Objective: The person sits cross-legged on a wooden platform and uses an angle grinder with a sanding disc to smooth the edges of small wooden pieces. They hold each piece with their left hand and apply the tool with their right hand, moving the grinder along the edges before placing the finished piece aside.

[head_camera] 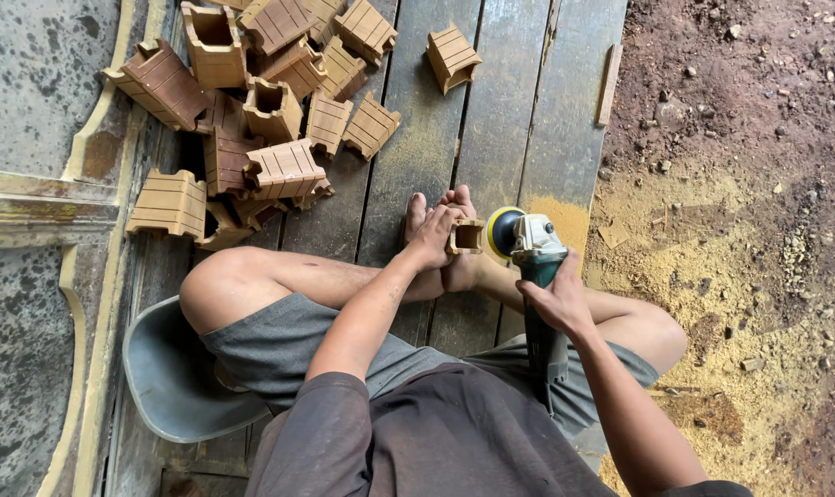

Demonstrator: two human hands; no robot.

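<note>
My left hand (433, 236) grips a small hollow wooden block (466, 236) and steadies it against my bare feet (436, 207). My right hand (554, 296) is wrapped around the green body of an angle grinder (534, 267). The grinder's round yellow-edged sanding disc (503, 232) sits right against the block's right side. I sit on a grey plastic stool (173, 377) with my knees spread, on dark wooden planks (491, 120).
A heap of several similar grooved wooden blocks (252, 120) lies at the upper left, and one block (452, 57) lies apart near the top centre. Sawdust (712, 267) covers the dirt ground on the right. A thin wood strip (609, 85) rests at the planks' edge.
</note>
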